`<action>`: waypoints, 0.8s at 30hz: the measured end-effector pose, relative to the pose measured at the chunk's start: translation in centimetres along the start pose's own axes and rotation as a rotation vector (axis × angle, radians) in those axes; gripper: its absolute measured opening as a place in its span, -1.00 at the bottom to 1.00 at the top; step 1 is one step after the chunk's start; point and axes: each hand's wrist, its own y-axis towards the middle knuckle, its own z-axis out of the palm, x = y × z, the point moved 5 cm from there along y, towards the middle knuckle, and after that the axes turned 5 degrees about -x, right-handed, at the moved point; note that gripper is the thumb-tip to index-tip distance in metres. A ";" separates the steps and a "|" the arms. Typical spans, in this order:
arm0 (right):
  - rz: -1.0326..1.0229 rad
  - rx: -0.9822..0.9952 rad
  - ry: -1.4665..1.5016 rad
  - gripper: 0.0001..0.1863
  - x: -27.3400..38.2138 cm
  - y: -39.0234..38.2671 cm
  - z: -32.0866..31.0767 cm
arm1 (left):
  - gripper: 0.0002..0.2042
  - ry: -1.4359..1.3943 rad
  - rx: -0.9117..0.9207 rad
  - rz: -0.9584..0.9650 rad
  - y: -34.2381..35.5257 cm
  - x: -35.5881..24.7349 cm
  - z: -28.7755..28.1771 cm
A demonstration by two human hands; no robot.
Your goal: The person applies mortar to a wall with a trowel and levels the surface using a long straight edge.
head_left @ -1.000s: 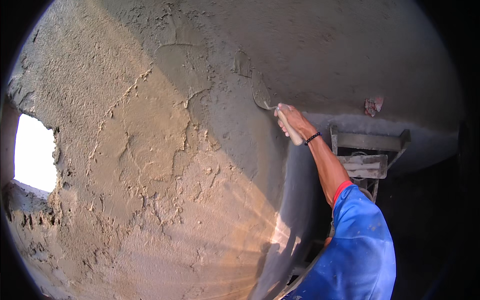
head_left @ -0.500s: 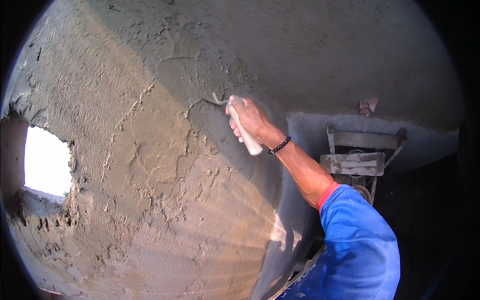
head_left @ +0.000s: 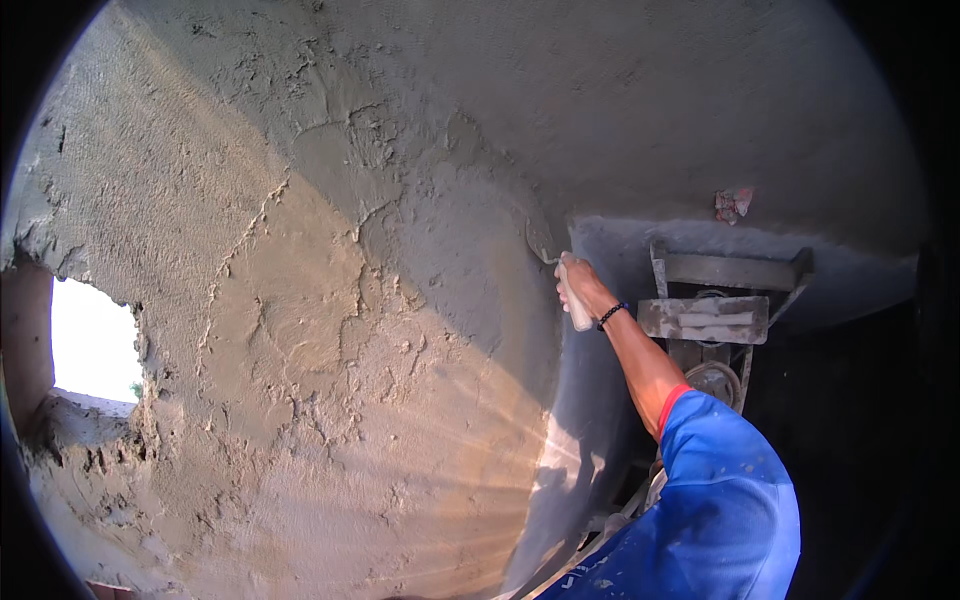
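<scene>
My right hand [head_left: 590, 285] is closed around the pale handle of a trowel [head_left: 577, 312]. The trowel's thin blade lies against the wet mortar wall [head_left: 460, 230], close to the corner where a smoother grey wall surface begins. Around it the mortar is fairly smooth; farther left it is rough, with ridges and torn patches. A dark beaded bracelet circles my right wrist, and a blue sleeve covers the upper arm. My left hand is out of view.
A wooden stand [head_left: 735, 272] is at the right, with a mortar-smeared hand float [head_left: 703, 320] on it. Just below sits a round container [head_left: 716, 379], partly hidden. A rough-edged window opening [head_left: 95, 340] lets in light at the left. A reddish scrap [head_left: 732, 205] shows above the stand.
My right hand has swept the trowel right and down across the wall toward the corner. The mortar along that path looks smoother, and the blade now shows.
</scene>
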 end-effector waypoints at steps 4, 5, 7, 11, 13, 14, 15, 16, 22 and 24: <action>0.046 0.142 0.332 -0.51 3.6 -1.6 2.7 | -0.51 -0.281 -0.128 -0.057 -0.4 -0.5 0.5; -0.001 0.218 0.415 -0.51 6.4 -2.5 4.2 | -0.49 -0.342 -0.082 -0.025 -0.5 -1.0 0.4; -0.040 0.323 0.418 -0.53 11.9 -6.0 9.1 | -0.47 -0.408 -0.044 0.001 0.1 -3.4 -0.2; -0.253 0.375 0.294 -0.55 21.0 -13.4 15.2 | -0.39 0.430 -0.190 0.636 0.3 -10.7 -2.5; -0.347 0.464 0.233 -0.55 24.6 -16.7 17.0 | -0.37 0.485 -0.139 0.628 0.3 -10.4 -2.5; -0.354 0.470 0.228 -0.55 25.9 -18.1 16.9 | -0.40 0.407 -0.170 0.628 0.4 -10.4 -2.4; -0.427 0.468 0.129 -0.55 27.2 -19.4 16.8 | -0.43 0.330 -0.199 0.629 0.5 -10.3 -2.6; -0.502 0.466 0.030 -0.56 28.4 -20.5 16.8 | -0.43 0.329 -0.205 0.622 0.5 -10.6 -2.7; -0.913 0.228 -0.256 -0.54 33.5 -20.6 17.4 | -0.42 0.430 -0.195 0.653 0.7 -12.7 -2.9; -0.723 0.155 -0.249 -0.52 31.5 -17.1 16.4 | -0.48 0.343 -0.255 0.671 0.5 -12.8 -3.0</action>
